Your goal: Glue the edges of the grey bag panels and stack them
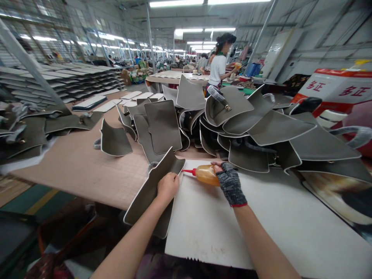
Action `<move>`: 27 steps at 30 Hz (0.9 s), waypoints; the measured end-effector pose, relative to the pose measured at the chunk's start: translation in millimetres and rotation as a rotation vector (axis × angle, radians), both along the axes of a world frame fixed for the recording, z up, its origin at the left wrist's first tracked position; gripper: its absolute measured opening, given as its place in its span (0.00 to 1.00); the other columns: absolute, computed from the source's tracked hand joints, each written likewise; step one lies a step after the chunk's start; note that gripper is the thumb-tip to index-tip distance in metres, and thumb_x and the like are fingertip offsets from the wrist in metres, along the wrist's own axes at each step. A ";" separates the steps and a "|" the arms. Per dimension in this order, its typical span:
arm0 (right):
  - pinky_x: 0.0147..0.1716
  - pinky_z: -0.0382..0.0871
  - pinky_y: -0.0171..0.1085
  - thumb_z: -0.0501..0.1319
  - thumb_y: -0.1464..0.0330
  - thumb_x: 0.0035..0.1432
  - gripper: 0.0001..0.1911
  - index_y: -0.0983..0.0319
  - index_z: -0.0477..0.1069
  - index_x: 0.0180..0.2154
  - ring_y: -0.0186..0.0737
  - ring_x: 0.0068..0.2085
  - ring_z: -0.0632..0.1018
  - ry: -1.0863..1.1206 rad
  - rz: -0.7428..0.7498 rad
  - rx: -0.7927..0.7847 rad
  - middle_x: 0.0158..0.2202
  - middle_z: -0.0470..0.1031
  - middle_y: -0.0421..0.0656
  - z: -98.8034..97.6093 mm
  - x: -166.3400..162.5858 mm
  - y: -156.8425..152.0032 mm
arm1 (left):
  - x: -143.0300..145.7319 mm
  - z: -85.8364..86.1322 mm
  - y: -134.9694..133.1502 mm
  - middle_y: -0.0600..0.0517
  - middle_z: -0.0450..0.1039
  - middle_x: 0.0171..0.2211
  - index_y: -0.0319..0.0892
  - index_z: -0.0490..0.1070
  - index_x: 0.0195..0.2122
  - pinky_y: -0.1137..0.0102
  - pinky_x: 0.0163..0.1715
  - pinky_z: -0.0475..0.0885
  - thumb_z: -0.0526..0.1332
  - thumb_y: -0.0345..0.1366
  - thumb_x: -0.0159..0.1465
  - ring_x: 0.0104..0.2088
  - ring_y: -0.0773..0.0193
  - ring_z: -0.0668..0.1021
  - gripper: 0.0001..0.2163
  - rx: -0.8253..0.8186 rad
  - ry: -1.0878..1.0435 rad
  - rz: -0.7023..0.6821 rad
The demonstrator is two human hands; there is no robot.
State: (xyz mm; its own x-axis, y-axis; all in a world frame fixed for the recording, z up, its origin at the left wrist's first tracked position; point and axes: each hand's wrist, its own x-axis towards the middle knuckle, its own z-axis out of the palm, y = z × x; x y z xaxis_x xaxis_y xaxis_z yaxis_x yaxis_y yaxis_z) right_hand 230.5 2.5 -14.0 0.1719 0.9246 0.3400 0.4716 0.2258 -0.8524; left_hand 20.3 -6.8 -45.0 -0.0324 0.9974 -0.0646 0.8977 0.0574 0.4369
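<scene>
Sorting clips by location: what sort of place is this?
Probably a bag or leather-goods factory: piles of grey panels on a long worktable, one panel in the left hand, a squeeze bottle in the right hand.

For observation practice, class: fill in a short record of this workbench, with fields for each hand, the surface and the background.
Left hand: bare, grips grey panel near its top edge
Right hand: gloved, holds squeeze bottle, red nozzle toward the panel
Surface: white sheet on brown table
Behind: pile of grey panels
Background: person in white top, standing
</scene>
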 end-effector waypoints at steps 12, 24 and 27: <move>0.41 0.63 0.42 0.50 0.64 0.54 0.13 0.62 0.70 0.34 0.44 0.37 0.72 -0.063 0.041 0.036 0.34 0.73 0.46 -0.4 2.6 10.0 | 0.6 -1.0 -2.3 0.52 0.73 0.36 0.43 0.73 0.34 0.74 0.31 0.61 0.48 0.39 0.62 0.35 0.67 0.73 0.14 -0.002 0.045 -0.040; 0.43 0.62 0.44 0.51 0.62 0.53 0.15 0.63 0.71 0.34 0.47 0.39 0.72 0.005 0.058 -0.039 0.36 0.73 0.47 -8.7 4.7 2.0 | -0.6 -2.5 -1.8 0.52 0.72 0.33 0.43 0.73 0.32 0.75 0.29 0.60 0.47 0.38 0.62 0.33 0.68 0.73 0.15 0.040 0.047 -0.063; 0.43 0.62 0.43 0.51 0.62 0.53 0.15 0.63 0.71 0.35 0.46 0.39 0.72 0.009 0.040 -0.030 0.36 0.73 0.47 -7.8 4.2 0.4 | -0.5 -2.8 -2.2 0.52 0.72 0.33 0.43 0.73 0.32 0.75 0.29 0.60 0.47 0.39 0.62 0.33 0.68 0.73 0.15 0.034 0.046 -0.068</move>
State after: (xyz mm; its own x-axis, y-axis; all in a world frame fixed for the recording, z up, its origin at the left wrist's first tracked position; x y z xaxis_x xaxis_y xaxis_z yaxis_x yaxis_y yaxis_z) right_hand 234.7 3.0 -21.8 0.1377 0.9406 0.3103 0.4552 0.2182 -0.8632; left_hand 19.7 -9.0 -47.8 0.0329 0.9990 -0.0302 0.9183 -0.0182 0.3954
